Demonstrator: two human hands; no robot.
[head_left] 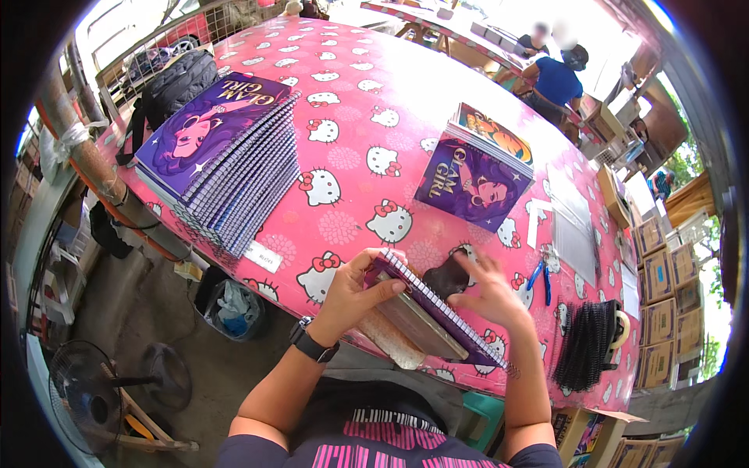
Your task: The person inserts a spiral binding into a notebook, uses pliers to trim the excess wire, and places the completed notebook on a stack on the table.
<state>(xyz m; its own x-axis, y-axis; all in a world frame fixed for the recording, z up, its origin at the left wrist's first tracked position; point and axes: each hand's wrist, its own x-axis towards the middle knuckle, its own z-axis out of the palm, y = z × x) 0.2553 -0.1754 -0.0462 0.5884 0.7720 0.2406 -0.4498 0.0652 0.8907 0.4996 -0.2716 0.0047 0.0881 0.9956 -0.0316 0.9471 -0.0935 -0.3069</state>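
My left hand [353, 298] grips a purple spiral notebook [446, 306] near its upper left end, thumb on the near side. The notebook is tilted over the table's near edge, its white-looking coil slanting down to the right. A flat greyish strip [417, 321] lies along its near side; what it is I cannot make out. My right hand [495, 295], slightly blurred, hovers by the coil with fingers spread and nothing in them. Beyond the notebook, partly behind my right fingers, is a dark rounded object [446, 277]. Blue-handled pliers [537, 279] lie right of that hand.
A tall stack of spiral notebooks [226, 168] stands left on the pink table [343, 86], near a black backpack [179, 86]. At right are unbound purple covers [472, 183], clear sheets [573, 230], black coils [581, 343] and a tape roll [621, 329]. A person [558, 82] works beyond.
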